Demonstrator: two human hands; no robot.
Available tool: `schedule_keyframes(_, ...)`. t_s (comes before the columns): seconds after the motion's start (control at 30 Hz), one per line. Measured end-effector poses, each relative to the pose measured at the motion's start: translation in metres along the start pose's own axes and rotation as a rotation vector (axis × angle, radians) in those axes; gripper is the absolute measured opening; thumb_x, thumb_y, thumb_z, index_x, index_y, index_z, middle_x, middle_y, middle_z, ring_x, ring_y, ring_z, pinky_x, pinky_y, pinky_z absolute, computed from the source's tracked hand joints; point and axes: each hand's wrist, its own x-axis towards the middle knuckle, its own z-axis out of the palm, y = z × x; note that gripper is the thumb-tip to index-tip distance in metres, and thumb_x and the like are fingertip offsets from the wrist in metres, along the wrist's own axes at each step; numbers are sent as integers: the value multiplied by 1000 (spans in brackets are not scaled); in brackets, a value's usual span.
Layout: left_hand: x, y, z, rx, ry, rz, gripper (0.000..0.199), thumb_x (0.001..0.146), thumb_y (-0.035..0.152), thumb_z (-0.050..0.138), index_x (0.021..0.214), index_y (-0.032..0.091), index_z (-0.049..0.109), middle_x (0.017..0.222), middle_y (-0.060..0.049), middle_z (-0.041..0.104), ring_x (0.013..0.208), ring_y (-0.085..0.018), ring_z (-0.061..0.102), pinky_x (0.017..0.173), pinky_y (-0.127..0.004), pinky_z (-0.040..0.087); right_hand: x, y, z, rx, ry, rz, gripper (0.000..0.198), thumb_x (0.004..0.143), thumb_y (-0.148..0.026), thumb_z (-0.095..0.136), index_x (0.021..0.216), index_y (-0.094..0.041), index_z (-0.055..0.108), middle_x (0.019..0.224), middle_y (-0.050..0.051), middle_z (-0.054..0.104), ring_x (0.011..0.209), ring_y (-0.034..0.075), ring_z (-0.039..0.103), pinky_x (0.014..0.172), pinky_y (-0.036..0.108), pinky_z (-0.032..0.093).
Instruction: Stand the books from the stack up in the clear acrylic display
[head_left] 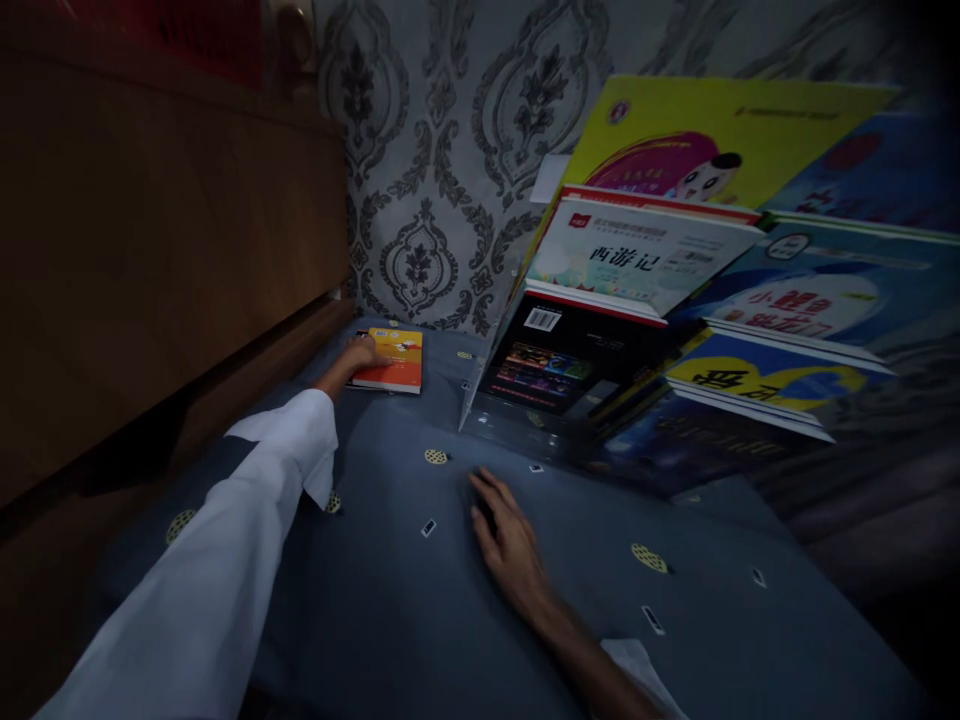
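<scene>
At the far left of the cloth, my left hand (361, 354) has hold of an orange and yellow book (399, 372) by its left side. The thumb lies across the cover, and the other fingers are partly hidden. The book lies flat, with a dark edge of something showing beneath it. Nearer to me, my right hand (511, 540) is over the cloth with thumb and fingers apart and nothing in it. Beyond it, to the right, a clear stand (510, 425) bears several books in tiers, among them a white book (637, 255) and a black book (559, 355).
A grey-blue cloth (375, 580) with pineapple prints covers the surface. Wooden furniture (172, 220) rises along the left side. Patterned wallpaper (427, 170) closes off the back. More books, including a tall yellow one (757, 130), stand tilted on the right.
</scene>
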Motion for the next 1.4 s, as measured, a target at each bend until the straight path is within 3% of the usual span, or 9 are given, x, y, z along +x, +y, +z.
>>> schedule_keyframes(0.17,5,23,16,58,34,-65,96,74,75,61,143,10,46,152,-26,40,141,-43,35,110,-48,34,45,-21,17,151,-70,75,40,92,-31,51,129,-22,63,144,11,56,136,27,50,114,52,39)
schedule_keyframes(0.27,3,23,18,69,33,-34,96,75,77,58,145,14,44,152,-23,41,140,-41,37,109,-46,34,102,-35,39,428,-23,352,36,79,-16,62,114,-19,69,137,11,61,134,26,50,117,47,33)
schedule_keyframes(0.33,1,19,18,71,25,-8,93,75,77,58,143,15,46,151,-20,44,138,-39,42,107,-42,37,142,-39,56,472,4,446,33,77,-13,62,109,-18,68,123,11,67,125,26,56,113,46,39)
schedule_keyframes(0.5,0,9,18,66,10,29,96,76,77,56,146,13,42,152,-19,42,138,-34,43,105,-35,39,209,-37,88,605,56,648,15,87,-16,54,100,-19,61,90,3,68,93,17,68,78,28,59)
schedule_keyframes(0.67,-1,8,15,76,-30,76,93,75,76,59,143,14,48,151,-17,46,137,-35,45,103,-32,41,229,-37,97,716,81,806,2,91,-18,56,93,-17,56,64,-3,60,54,10,59,50,17,52)
schedule_keyframes(0.83,-18,9,8,110,-86,147,90,72,76,63,139,17,52,146,-14,52,133,-34,50,101,-31,42,216,-48,96,777,68,858,11,88,-19,64,93,-17,55,57,-7,57,40,7,52,40,15,44)
schedule_keyframes(0.97,-49,11,4,146,-114,197,86,73,76,63,134,16,56,142,-16,55,130,-35,53,103,-34,42,189,-61,87,789,26,859,14,86,-17,64,97,-17,56,56,-8,56,36,7,49,34,16,39)
schedule_keyframes(1.23,-149,21,5,271,-127,203,78,82,78,50,132,18,55,136,-21,56,119,-38,60,96,-42,46,106,-82,48,823,-94,810,32,79,-20,64,110,-17,58,51,-9,53,36,7,45,31,15,35)
schedule_keyframes(1.4,-213,19,18,208,-90,311,54,91,62,51,125,21,58,141,-15,54,128,-35,54,102,-40,43,42,-81,13,829,-223,714,59,72,-33,71,126,-14,56,52,-10,50,38,8,44,31,16,33)
